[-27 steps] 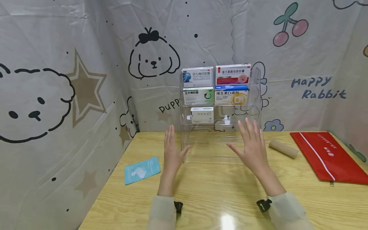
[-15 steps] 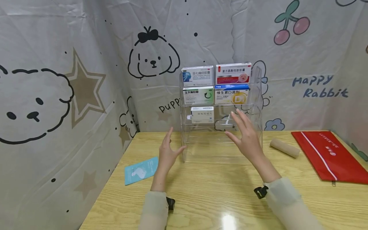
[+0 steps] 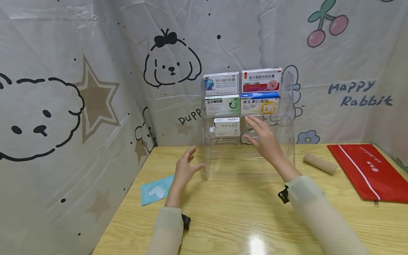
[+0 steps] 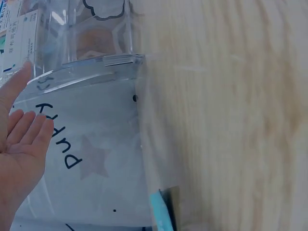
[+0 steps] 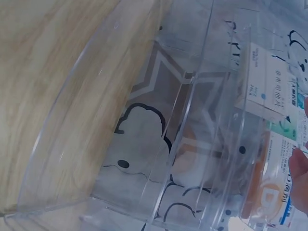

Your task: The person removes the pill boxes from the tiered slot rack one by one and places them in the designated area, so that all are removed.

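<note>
A clear acrylic tiered rack (image 3: 248, 166) stands on the table with medicine boxes on its upper tiers. My right hand (image 3: 265, 141) reaches in front of it, fingers extended and holding nothing, its fingertips just under the blue-topped vitamin D box (image 3: 259, 104) and right of the small white medicine box (image 3: 227, 127). Beside the rack's left edge is my left hand (image 3: 186, 170), thumb towards the side panel, palm bare in the left wrist view. Higher up sit a green-and-white box (image 3: 221, 105), a white-and-blue box (image 3: 221, 84) and a red-and-white box (image 3: 261, 80).
A light-blue packet (image 3: 156, 191) lies at the left, partly behind the left forearm. To the right of the rack are a brown cardboard-coloured cylinder (image 3: 319, 163) and a red zip pouch (image 3: 366, 173). Printed cloth (image 3: 105, 170) hangs behind and left of the table.
My right hand has moved left and up across the rack's front, towards the small white box. My left hand has shifted slightly left and down, its fingers now more bent. The boxes stay in place.
</note>
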`<state>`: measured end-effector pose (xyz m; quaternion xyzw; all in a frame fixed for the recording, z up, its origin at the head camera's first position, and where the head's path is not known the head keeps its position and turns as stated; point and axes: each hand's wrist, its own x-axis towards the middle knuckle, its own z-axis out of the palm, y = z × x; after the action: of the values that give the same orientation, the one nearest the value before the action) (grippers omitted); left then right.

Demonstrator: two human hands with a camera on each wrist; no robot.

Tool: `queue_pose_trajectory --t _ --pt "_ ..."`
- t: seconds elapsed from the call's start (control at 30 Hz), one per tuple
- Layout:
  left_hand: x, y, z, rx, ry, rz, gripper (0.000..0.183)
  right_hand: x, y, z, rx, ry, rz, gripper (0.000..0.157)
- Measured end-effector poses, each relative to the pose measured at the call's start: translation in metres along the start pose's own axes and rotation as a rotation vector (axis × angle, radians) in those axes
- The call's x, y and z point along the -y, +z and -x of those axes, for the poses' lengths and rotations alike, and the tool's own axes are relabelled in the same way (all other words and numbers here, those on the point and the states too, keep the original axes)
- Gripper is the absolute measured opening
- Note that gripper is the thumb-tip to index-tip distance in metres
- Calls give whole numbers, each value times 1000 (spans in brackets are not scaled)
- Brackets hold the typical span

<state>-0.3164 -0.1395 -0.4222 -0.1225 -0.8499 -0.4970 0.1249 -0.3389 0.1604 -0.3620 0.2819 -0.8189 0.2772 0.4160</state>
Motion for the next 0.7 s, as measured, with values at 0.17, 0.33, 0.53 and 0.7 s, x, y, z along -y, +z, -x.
queue_pose_trajectory --t 0.17,0.33,0.53,0.7 --pt "5 3 -3 28 -2 47 73 -7 12 -10 38 -7 7 62" --pt "8 7 -7 51 -1 59 67 -14 23 -19 51 10 -15 59" --pt "11 11 -10 66 30 86 58 -20 32 -21 98 37 -11 59" --pt "13 13 -10 85 53 117 53 -21 38 -23 108 48 -28 57"
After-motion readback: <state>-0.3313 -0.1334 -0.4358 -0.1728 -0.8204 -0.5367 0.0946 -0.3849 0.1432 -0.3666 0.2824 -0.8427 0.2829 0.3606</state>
